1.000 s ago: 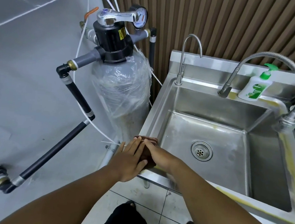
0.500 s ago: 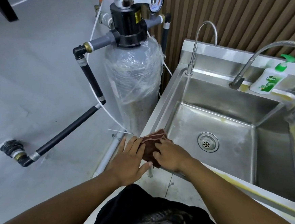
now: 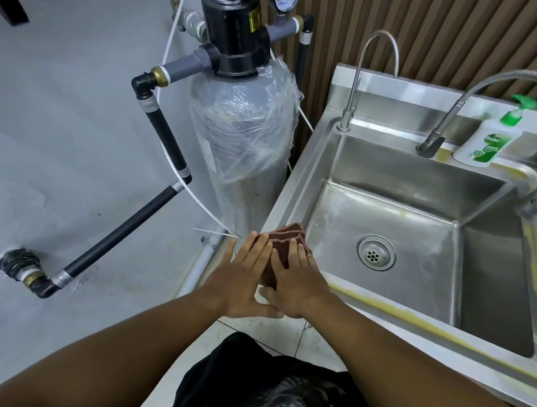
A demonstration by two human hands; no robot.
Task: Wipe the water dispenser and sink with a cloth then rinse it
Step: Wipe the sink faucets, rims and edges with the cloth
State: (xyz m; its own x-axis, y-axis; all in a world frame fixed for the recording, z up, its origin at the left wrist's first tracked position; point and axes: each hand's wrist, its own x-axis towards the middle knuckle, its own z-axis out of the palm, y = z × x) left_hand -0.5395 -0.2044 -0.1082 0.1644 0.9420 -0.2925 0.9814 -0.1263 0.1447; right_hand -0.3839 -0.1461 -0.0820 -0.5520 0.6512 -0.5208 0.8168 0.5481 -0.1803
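A folded brown cloth (image 3: 290, 234) lies on the near left corner of the steel sink (image 3: 297, 186). My left hand (image 3: 242, 275) and my right hand (image 3: 296, 282) both press flat on it with fingers spread, thumbs touching. Most of the cloth is hidden under my fingers. Left of the sink stands the water filter tank (image 3: 240, 137), wrapped in clear plastic, with a black valve head (image 3: 232, 36) and chrome lever on top. The sink basin has a round drain (image 3: 376, 252) in its floor.
A thin gooseneck tap (image 3: 357, 82) and a flexible metal tap (image 3: 461, 99) rise from the sink's back ledge. A green-capped soap bottle (image 3: 487, 137) stands beside them. Black pipes (image 3: 157, 130) run from the tank down to the grey floor. A slatted brown wall is behind.
Both hands have flattened onto the cloth, side by side. The view has tilted down and shifted, so the tank and sink sit lower and closer in frame.
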